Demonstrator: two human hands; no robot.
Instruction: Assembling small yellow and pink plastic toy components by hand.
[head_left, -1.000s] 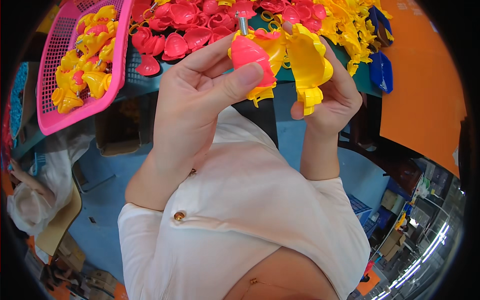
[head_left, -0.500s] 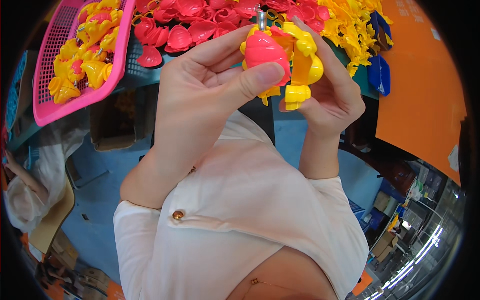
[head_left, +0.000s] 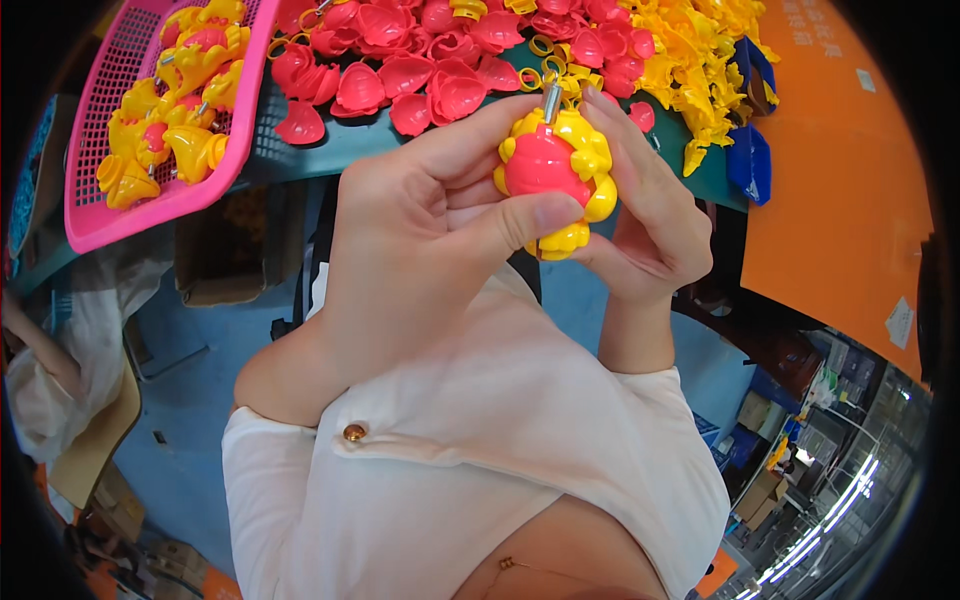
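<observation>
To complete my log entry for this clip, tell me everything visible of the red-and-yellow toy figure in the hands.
The toy figure looks like glossy hard plastic: a ridged, rounded pinkish-red panel framed by lumpy yellow shell parts, with a silvery metal spring at its top. It is held roughly upright, its spring end toward the parts-covered table. The left hand grips its left side and lower front; the right hand holds its right side. Its back is hidden.

Head-worn fisheye view, looking down, left hand [head_left: 432,200] and right hand [head_left: 662,222] near.
</observation>
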